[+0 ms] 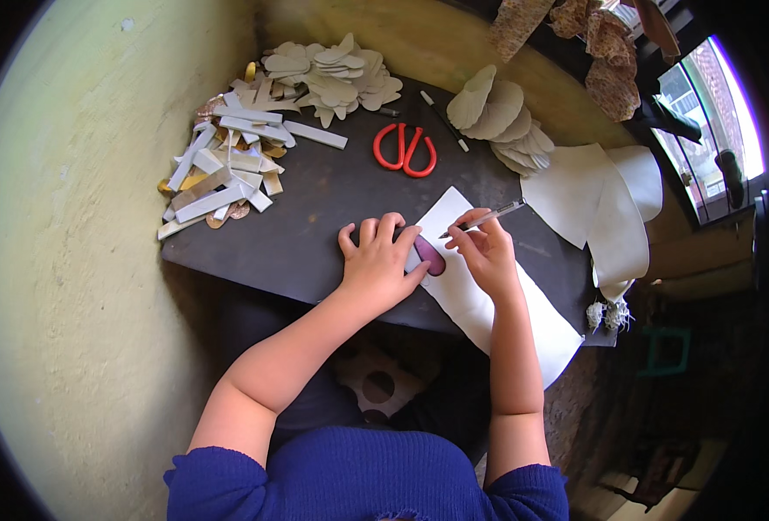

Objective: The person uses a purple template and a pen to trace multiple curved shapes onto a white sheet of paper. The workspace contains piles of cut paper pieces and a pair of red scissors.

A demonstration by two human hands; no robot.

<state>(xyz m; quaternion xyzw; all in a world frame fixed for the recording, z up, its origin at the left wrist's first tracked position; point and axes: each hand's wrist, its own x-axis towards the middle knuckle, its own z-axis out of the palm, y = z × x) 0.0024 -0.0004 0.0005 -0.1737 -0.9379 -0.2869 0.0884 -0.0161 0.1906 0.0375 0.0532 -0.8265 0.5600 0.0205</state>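
A long strip of white sheet material (523, 321) lies slantwise on the dark table, its near end hanging past the front edge. On its left side rests a small purple piece with a rounded end (432, 257), with a grey part beside it partly under my left hand (380, 267). That hand is open, fingers spread, with thumb and forefinger pressing at the purple piece. My right hand (487, 253) is closed around a clear-barrelled pen (499, 214). The pen's tip points down at the white strip, just right of the purple piece; whether it touches cannot be made out.
Red-handled scissors (404, 150) lie beyond my hands on the dark table (306, 208). Cut strips (228, 165) are heaped at left, rounded white pieces (332, 74) behind. Another rounded stack (497, 113) and larger white sheets (593, 200) are at right. A wall (81, 260) bounds the left.
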